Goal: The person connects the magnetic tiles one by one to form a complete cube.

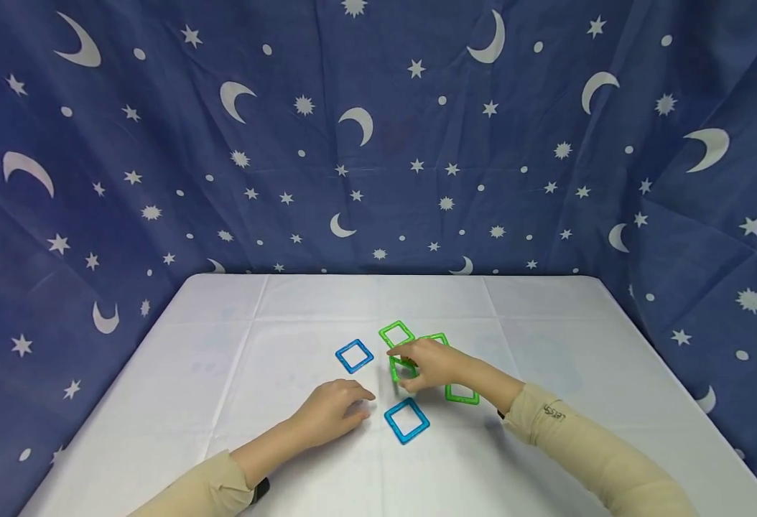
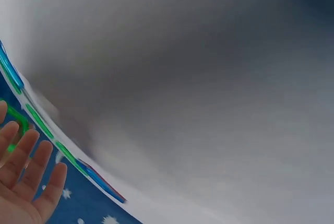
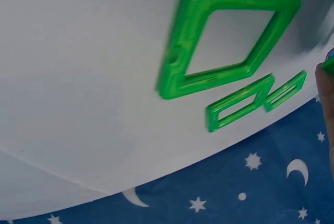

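Observation:
My right hand [image 1: 435, 364] grips a green square frame tile [image 1: 393, 370] by its side, between thumb and fingers, and the tile looks tilted up. Beside and behind that hand lie a green tile [image 1: 389, 327], another green tile [image 1: 435, 335] partly hidden by the hand, and a third green tile [image 1: 462, 401] beneath the wrist. My left hand [image 1: 328, 413] hovers low over the table with loosely bent fingers, holding nothing. A blue square tile [image 1: 343, 363] lies beyond it, and a second blue tile [image 1: 394, 429] is just right of its fingertips.
A white cloth covers the table [image 1: 223, 402], with fold creases running across it. Behind and around the sides hangs a dark blue curtain [image 1: 378, 129] with moons and stars. In the right wrist view, a green tile [image 3: 180, 51] lies large in the foreground.

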Demonstrator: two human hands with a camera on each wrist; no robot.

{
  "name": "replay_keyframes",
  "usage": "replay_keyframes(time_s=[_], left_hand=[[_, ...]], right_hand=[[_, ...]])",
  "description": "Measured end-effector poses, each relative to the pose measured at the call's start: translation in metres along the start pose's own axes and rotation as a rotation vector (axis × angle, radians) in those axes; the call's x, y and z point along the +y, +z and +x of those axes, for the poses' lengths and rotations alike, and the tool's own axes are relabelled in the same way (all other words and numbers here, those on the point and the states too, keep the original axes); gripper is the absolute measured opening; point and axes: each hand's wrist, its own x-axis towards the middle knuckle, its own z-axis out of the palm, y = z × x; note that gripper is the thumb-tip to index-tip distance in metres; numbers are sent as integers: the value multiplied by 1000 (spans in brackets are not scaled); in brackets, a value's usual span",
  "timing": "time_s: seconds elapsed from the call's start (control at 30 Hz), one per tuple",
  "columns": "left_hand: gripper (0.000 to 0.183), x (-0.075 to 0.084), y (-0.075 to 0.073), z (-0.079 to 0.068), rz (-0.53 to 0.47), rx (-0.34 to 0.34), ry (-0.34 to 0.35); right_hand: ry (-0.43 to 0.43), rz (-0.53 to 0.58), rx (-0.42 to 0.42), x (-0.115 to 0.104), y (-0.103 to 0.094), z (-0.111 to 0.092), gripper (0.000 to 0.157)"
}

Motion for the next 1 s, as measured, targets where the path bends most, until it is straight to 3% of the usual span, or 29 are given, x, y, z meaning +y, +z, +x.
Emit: replay_keyframes(time_s=[0.1, 0.2, 0.37, 0.53, 0.7, 1.0], left_hand=[[19, 6, 6, 8, 17, 10, 20], [20, 12, 11, 15, 26, 30, -15], [50, 22, 17, 23, 62, -1, -120], [74, 29, 24, 26, 185, -64, -144], [70, 32, 29, 27, 245, -87, -128], [55, 31, 26, 30, 228, -109, -106]], right_hand=[[9, 55, 12, 8, -2, -5, 53], [29, 122, 15, 13, -4, -10, 54], [53, 196, 15, 19, -4, -19, 56], [75, 229, 24, 24, -3, -26, 60], [79, 225, 23, 26, -3, -30, 59], [85, 319, 54, 28, 0, -36, 58]])
